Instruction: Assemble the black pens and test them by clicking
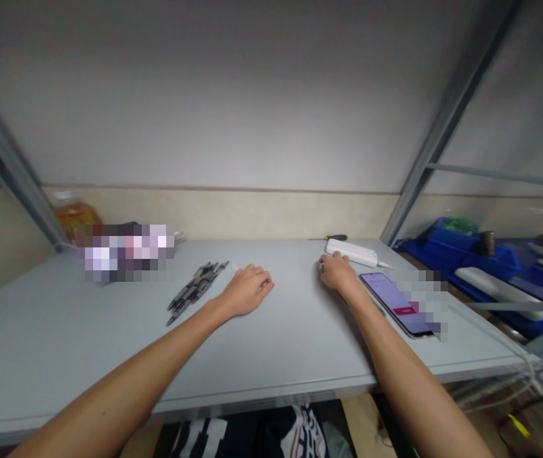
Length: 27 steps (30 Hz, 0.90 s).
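My left hand [247, 291] rests palm down on the grey table [290, 343], its fingers loosely bent and the thumb apart from them. No object shows in it. Just left of it lies a bundle of slim dark grey and black pieces that look like pens [197, 289], side by side at a slant. My right hand [338, 270] is closed, with its fingertips pinched low over the table. Something small and greyish shows at those fingertips, too small to name. Right behind this hand is a white power strip [351, 252]; a phone [395, 302] with a lit screen lies to its right.
A screwdriver [335, 238] lies near the back wall. At the back left stand a bottle of orange-brown liquid [75, 216] and a blurred-out item [128, 251]. Metal posts rise at both sides. Beyond the right edge are blue bins [452, 245] and loose cables [533, 375].
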Motion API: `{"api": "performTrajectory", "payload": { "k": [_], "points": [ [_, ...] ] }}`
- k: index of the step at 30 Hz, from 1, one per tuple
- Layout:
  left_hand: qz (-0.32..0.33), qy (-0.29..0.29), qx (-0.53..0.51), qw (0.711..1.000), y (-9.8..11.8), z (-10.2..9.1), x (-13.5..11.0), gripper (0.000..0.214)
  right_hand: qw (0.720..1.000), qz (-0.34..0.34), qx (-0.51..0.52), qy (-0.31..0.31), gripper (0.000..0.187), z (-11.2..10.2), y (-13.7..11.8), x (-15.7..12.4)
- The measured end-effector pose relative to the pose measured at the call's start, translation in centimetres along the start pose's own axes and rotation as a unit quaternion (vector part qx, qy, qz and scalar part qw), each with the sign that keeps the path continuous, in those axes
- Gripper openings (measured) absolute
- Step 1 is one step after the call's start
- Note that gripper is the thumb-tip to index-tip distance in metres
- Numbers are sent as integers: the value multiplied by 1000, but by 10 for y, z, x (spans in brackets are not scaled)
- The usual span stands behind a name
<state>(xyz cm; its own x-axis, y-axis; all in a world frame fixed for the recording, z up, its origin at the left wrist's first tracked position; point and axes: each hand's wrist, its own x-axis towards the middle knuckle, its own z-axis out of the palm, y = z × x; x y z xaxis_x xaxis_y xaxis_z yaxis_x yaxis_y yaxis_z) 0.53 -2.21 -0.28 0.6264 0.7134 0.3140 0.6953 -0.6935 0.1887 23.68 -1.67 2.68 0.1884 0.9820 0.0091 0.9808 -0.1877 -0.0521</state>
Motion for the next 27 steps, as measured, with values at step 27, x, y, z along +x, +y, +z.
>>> {"api": "performTrajectory", "payload": {
  "k": [27],
  "points": [
    [1,-7,11,1000,1,-2,-1,31,999,45,-6,-30,48,-4,6,2]
  ]
}}
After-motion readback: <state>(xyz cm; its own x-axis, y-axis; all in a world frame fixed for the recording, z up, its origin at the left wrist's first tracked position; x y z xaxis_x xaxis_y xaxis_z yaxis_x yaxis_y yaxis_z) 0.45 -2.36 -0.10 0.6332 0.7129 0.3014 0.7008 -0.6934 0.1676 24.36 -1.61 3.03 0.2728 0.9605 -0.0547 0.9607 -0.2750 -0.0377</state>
